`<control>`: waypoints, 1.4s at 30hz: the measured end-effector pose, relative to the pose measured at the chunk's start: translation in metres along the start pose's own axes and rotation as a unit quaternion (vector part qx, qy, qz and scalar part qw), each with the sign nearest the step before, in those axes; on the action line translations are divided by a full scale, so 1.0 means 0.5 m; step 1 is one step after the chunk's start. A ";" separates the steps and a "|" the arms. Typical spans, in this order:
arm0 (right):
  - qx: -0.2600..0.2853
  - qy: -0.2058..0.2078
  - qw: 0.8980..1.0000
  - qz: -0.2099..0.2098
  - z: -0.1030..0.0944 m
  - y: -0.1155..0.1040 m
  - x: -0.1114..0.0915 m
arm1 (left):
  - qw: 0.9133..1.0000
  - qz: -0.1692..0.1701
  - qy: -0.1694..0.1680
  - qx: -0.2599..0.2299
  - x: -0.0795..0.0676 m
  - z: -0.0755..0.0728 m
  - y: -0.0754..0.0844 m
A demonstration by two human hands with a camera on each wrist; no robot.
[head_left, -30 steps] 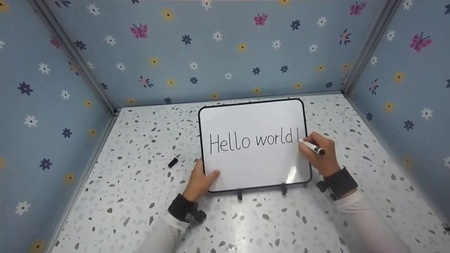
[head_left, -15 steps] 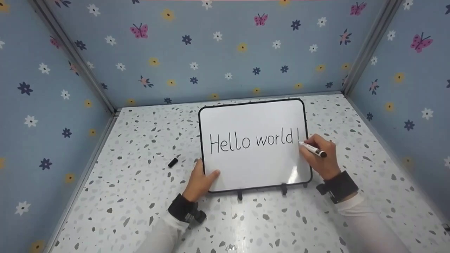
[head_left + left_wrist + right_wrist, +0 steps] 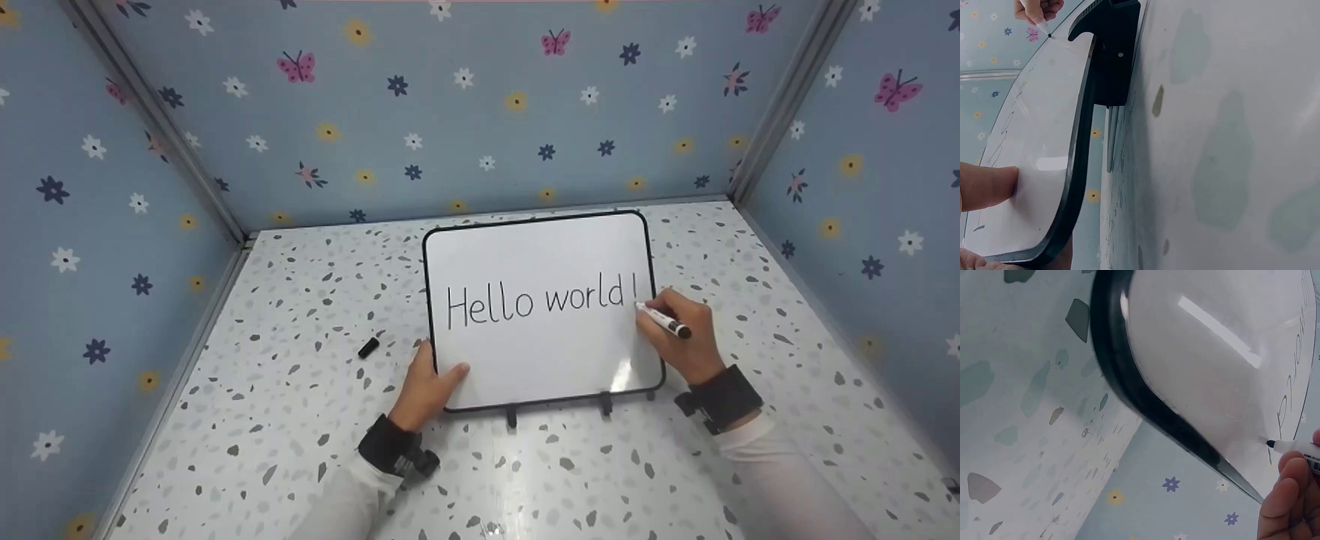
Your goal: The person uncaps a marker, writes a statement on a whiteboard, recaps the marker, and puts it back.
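A whiteboard [image 3: 547, 360] with a black frame leans back on small black feet and bears "Hello world!" in thin black letters. My left hand [image 3: 427, 388] grips its lower left corner, thumb on the white face and the other fingers behind the edge. At the right edge, my right hand [image 3: 686, 334] pinches a white marker [image 3: 664, 320] with a black end. In the right wrist view, the black tip of the marker [image 3: 1271, 444] is at the board's surface, by the exclamation mark; whether it touches cannot be told. A black marker cap [image 3: 368, 347] lies left of the board.
The board stands on a white speckled table [image 3: 300, 300]. Blue flowered panels [image 3: 480, 112] wall it in at the back and both sides. One black foot [image 3: 511, 415] of the stand juts forward under the board's lower edge.
My right hand has moved slightly down with the marker, from the exclamation mark's stroke to just below it. The left hand, board and cap have not moved.
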State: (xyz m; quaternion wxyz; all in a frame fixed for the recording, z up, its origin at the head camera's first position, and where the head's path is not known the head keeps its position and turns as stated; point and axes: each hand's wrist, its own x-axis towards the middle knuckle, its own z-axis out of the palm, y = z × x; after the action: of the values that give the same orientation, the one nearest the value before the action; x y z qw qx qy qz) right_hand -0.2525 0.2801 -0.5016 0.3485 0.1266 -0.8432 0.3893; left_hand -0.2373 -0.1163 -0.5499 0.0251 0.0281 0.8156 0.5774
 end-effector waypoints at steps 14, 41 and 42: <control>-0.004 -0.001 1.000 -0.009 -0.003 -0.010 0.006 | 1.000 -0.008 -0.001 0.005 0.003 -0.002 0.005; 0.021 -0.005 1.000 -0.020 -0.008 -0.025 -0.009 | 1.000 0.004 -0.001 0.005 0.004 -0.005 -0.002; 0.022 -0.008 0.999 -0.024 -0.007 -0.027 -0.010 | 1.000 0.006 -0.001 0.006 0.005 -0.005 -0.002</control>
State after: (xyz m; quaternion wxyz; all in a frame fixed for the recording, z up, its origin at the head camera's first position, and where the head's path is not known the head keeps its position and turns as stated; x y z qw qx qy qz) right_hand -0.2407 0.2734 -0.4957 0.3481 0.1579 -0.8340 0.3979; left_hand -0.2399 -0.1187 -0.5499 0.0221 0.0340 0.8191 0.5722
